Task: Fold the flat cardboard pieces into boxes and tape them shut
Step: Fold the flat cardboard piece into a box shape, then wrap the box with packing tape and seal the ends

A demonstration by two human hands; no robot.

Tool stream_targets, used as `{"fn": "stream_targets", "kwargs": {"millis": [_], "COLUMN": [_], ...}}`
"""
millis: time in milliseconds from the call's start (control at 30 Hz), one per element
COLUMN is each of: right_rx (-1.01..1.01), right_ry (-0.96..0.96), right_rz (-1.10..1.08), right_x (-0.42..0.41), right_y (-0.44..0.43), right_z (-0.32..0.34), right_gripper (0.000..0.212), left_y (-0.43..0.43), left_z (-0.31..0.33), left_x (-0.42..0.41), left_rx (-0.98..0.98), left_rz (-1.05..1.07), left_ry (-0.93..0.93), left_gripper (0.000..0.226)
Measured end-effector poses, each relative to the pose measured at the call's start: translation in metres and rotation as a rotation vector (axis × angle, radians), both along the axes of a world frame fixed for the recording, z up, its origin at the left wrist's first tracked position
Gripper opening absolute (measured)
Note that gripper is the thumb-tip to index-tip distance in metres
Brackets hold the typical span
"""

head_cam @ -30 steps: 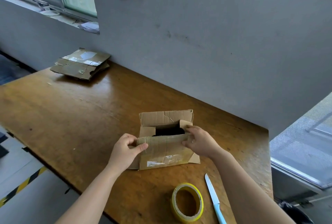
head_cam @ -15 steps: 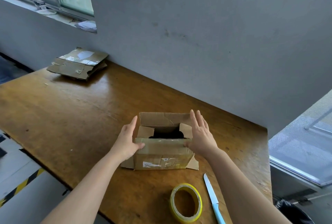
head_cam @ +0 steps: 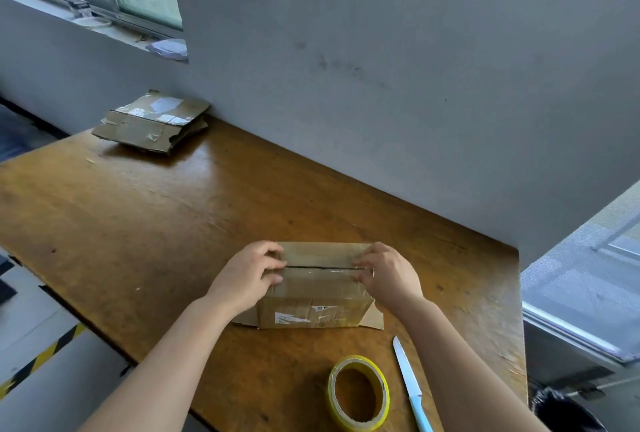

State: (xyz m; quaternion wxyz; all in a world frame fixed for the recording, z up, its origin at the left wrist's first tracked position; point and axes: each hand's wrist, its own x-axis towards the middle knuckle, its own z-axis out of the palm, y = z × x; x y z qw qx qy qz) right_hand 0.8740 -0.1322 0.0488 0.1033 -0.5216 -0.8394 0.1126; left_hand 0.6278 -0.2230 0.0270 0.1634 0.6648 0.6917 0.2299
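The left hand (head_cam: 247, 277) and right hand (head_cam: 389, 275) are gripping the cardboard box (head_cam: 317, 296) at both ends, curling onto its top flaps (head_cam: 322, 253). The flaps are meeting, hiding the inside.

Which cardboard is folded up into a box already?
The cardboard box held between the left hand and right hand, top flaps meeting at a seam. The flat cardboard pieces by the wall lie stacked, unfolded.

Left hand (head_cam: 247, 275), right hand (head_cam: 389, 275) forward, palms down, fingers curled (thumbs nearer body).
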Motion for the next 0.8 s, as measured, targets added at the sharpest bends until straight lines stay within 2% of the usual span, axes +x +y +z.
{"fn": "stream_targets", "kwargs": {"millis": [333, 400, 467, 533, 567, 633, 733, 800], "right_rx": [0.072, 0.139, 0.29, 0.403, 0.395, 0.174, -0.257, -0.34], "right_ry": [0.104, 0.124, 0.149, 0.131, 0.114, 0.035, -0.3, -0.426], "right_rz": [0.028, 0.051, 0.077, 0.102, 0.137, 0.197, 0.261, 0.332], "right_x": [0.005, 0.006, 0.007, 0.01, 0.011, 0.015, 0.021, 0.023], "right_y": [-0.017, -0.03, -0.045, -0.061, -0.068, -0.081, -0.093, -0.099], "right_z": [-0.011, -0.012, -0.015, -0.021, -0.024, -0.033, -0.05, -0.056], "right_gripper": [0.024, 0.02, 0.008, 0.007, 0.007, 0.013, 0.044, 0.062], "left_y": [-0.008, -0.008, -0.009, -0.01, -0.01, -0.011, -0.011, -0.011], "left_z": [-0.014, -0.015, -0.015, -0.016, -0.016, -0.015, -0.014, -0.013], "left_x": [0.01, 0.01, 0.01, 0.01, 0.011, 0.012, 0.013, 0.013], "left_rx": [0.103, 0.101, 0.09, 0.082, 0.075, 0.054, 0.038, 0.034], "left_rz": [0.037, 0.047, 0.055, 0.061, 0.065, 0.072, 0.078, 0.075], "left_ry": [0.062, 0.049, 0.044, 0.041, 0.041, 0.047, 0.047, 0.048], "left_gripper": [0.033, 0.033, 0.033, 0.034, 0.034, 0.034, 0.035, 0.035]}}
